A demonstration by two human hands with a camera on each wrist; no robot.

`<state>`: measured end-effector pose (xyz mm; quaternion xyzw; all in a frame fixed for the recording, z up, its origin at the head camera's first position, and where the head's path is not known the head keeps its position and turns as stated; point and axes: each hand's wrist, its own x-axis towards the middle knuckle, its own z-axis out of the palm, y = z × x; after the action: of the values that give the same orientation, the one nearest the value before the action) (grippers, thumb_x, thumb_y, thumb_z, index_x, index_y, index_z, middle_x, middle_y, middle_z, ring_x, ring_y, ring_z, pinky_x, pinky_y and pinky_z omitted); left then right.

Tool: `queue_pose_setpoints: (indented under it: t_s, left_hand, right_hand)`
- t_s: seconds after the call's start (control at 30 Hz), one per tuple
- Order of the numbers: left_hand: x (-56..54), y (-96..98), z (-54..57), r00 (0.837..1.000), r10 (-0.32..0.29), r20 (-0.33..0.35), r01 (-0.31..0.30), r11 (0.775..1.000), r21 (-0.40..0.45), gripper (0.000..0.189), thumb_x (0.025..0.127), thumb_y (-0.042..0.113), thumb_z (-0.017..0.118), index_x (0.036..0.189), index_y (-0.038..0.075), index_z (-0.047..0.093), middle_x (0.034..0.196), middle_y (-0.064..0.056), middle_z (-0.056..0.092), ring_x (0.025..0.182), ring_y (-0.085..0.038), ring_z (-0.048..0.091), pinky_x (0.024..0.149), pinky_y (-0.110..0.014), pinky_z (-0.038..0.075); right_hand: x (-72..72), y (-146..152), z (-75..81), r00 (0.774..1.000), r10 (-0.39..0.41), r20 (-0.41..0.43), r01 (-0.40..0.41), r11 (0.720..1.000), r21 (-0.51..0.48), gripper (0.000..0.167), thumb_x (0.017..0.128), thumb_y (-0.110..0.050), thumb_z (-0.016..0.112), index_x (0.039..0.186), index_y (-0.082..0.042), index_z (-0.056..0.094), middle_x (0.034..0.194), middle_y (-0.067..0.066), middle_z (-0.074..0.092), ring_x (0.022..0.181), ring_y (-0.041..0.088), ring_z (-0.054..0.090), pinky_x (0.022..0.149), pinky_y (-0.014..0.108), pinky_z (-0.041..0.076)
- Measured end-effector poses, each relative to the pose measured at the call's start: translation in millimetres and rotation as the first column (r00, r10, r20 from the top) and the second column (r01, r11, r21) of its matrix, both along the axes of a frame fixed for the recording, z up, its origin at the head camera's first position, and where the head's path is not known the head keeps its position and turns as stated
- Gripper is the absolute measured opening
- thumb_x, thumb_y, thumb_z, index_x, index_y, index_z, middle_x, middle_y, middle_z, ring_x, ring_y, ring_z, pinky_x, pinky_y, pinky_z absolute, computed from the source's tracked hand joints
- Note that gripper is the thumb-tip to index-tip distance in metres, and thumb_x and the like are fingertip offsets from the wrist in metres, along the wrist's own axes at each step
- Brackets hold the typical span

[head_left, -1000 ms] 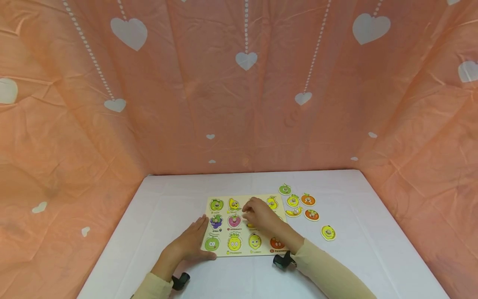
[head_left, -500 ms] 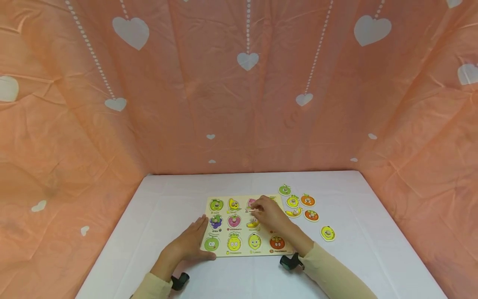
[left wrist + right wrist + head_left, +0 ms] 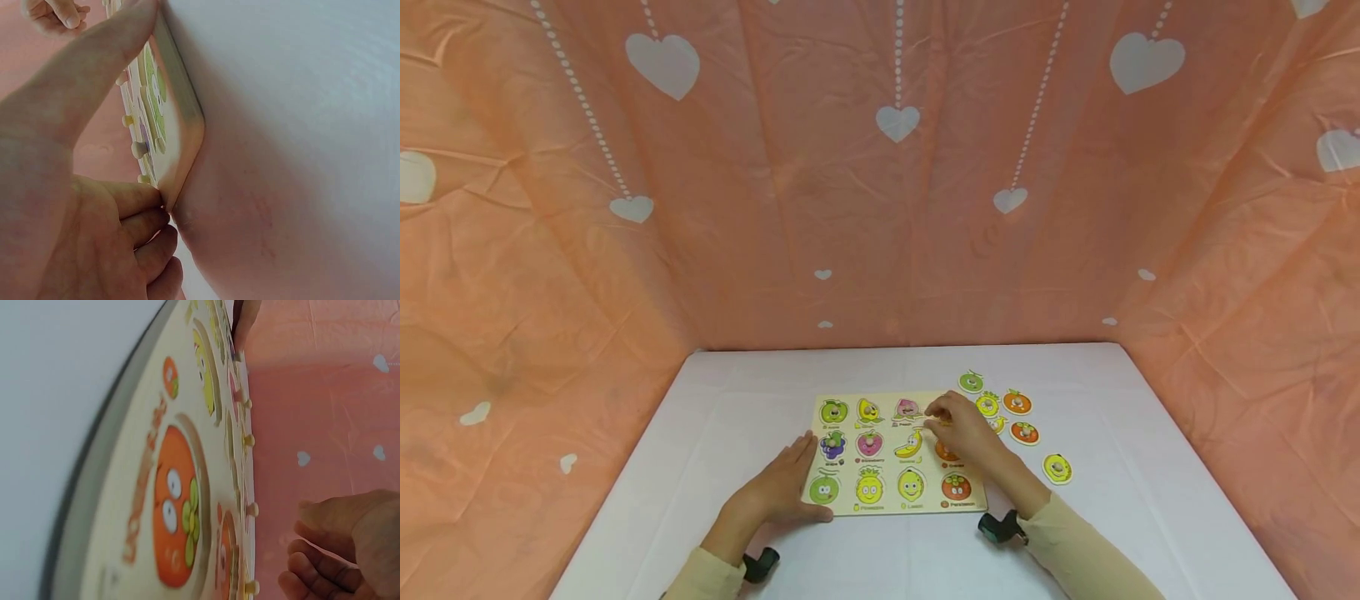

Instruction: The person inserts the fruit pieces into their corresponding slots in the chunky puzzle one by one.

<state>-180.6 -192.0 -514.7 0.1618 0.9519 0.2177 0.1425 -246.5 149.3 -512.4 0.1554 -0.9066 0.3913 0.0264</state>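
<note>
A wooden fruit puzzle board (image 3: 891,467) lies on the table. Knobbed apple (image 3: 833,411), grape (image 3: 832,445), strawberry (image 3: 870,444) and peach (image 3: 907,407) pieces sit in it, while the bottom row shows printed recesses such as the persimmon (image 3: 175,506). My left hand (image 3: 778,483) is spread at the near left corner, straight fingers against the left edge and thumb along the front edge. Over the board's right side hovers my right hand (image 3: 964,427), its fingers loosely bent. In the right wrist view nothing shows between that thumb and fingers (image 3: 312,569). It hides the pear spot.
Loose pieces lie right of the board: a green melon (image 3: 971,382), a pineapple (image 3: 988,405), an orange (image 3: 1017,402), a persimmon (image 3: 1024,432), a partly covered banana (image 3: 997,425) and a lemon (image 3: 1057,468). A pink curtain (image 3: 895,250) with hearts surrounds the white table (image 3: 737,392).
My right hand has moved right from over the peach, uncovering it and the banana recess, and now partly covers the loose banana. My left hand stays in place at the board's corner.
</note>
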Motion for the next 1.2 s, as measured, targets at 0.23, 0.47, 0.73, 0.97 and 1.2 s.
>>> queue_pose_setpoints:
  t_s: [0.23, 0.47, 0.73, 0.97, 1.2]
  left_hand:
    - [-0.2, 0.1, 0.6, 1.0, 0.004, -0.001, -0.004, 1.0, -0.008, 0.129, 0.074, 0.046, 0.098, 0.165, -0.011, 0.026, 0.175, -0.027, 0.022, 0.163, -0.041, 0.023, 0.133, -0.055, 0.025]
    - [0.2, -0.1, 3.4, 1.0, 0.001, -0.003, -0.001, 1.0, -0.01, 0.129, 0.075, 0.047, 0.098, 0.165, -0.011, 0.025, 0.175, -0.028, 0.021, 0.163, -0.042, 0.022, 0.133, -0.055, 0.025]
    - [-0.5, 0.0, 1.9, 1.0, 0.003, 0.002, -0.003, 1.0, -0.002, 0.13, 0.075, 0.048, 0.098, 0.165, -0.01, 0.025, 0.175, -0.028, 0.02, 0.162, -0.043, 0.022, 0.133, -0.056, 0.025]
    - [0.7, 0.6, 1.8, 1.0, 0.006, 0.012, -0.006, 1.0, -0.001, 0.13, 0.075, 0.048, 0.097, 0.166, -0.009, 0.025, 0.175, -0.027, 0.02, 0.163, -0.042, 0.022, 0.132, -0.056, 0.026]
    - [0.8, 0.9, 3.2, 1.0, 0.014, 0.011, -0.014, 1.0, -0.002, 0.13, 0.074, 0.048, 0.098, 0.166, -0.009, 0.025, 0.175, -0.027, 0.021, 0.162, -0.043, 0.023, 0.132, -0.057, 0.027]
  right_hand:
    - [0.9, 14, -2.7, 0.999, -0.017, -0.036, 0.018, 1.0, 0.014, 0.012, 0.093, -0.006, 0.083, 0.104, -0.003, 0.078, 0.097, -0.001, 0.065, 0.089, 0.013, 0.06, 0.081, 0.033, 0.058]
    - [2.7, 31, -4.1, 0.997, -0.055, -0.047, 0.057, 0.998, 0.036, 0.015, 0.093, -0.007, 0.083, 0.106, -0.002, 0.077, 0.101, 0.003, 0.067, 0.09, 0.016, 0.06, 0.081, 0.035, 0.057]
    - [3.4, 50, -8.5, 0.994, -0.077, -0.074, 0.082, 0.994, 0.069, 0.013, 0.095, -0.007, 0.082, 0.105, -0.002, 0.075, 0.099, 0.004, 0.067, 0.089, 0.018, 0.061, 0.081, 0.037, 0.058]
    - [5.9, 70, -7.8, 0.99, -0.122, -0.065, 0.127, 0.989, 0.078, 0.015, 0.094, -0.006, 0.081, 0.106, 0.001, 0.076, 0.102, 0.009, 0.069, 0.091, 0.02, 0.063, 0.083, 0.04, 0.058]
    - [4.2, 85, -10.4, 0.987, -0.127, -0.094, 0.137, 0.985, 0.109, 0.018, 0.091, -0.004, 0.084, 0.105, 0.004, 0.076, 0.104, 0.014, 0.072, 0.094, 0.025, 0.064, 0.085, 0.045, 0.057]
